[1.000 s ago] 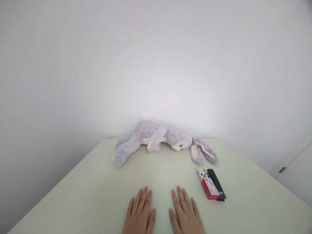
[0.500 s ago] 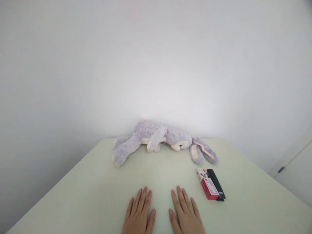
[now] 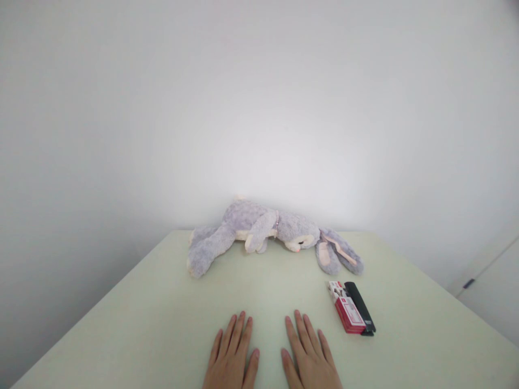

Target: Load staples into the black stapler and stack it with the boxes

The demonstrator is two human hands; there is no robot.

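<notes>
My left hand [image 3: 232,354] and my right hand [image 3: 308,354] lie flat, palms down, side by side on the pale table [image 3: 141,324] near its front edge. Neither hand holds anything. A grey plush rabbit [image 3: 267,229] lies on its side at the far end of the table, its long ears pointing right. To the right of my right hand lie a red and white box [image 3: 346,313] and a slim black device [image 3: 360,306], side by side and touching.
A plain white wall rises behind the table. At the far right stands a white cabinet door with a small dark handle [image 3: 469,282]. The table's left and right edges run diagonally toward me.
</notes>
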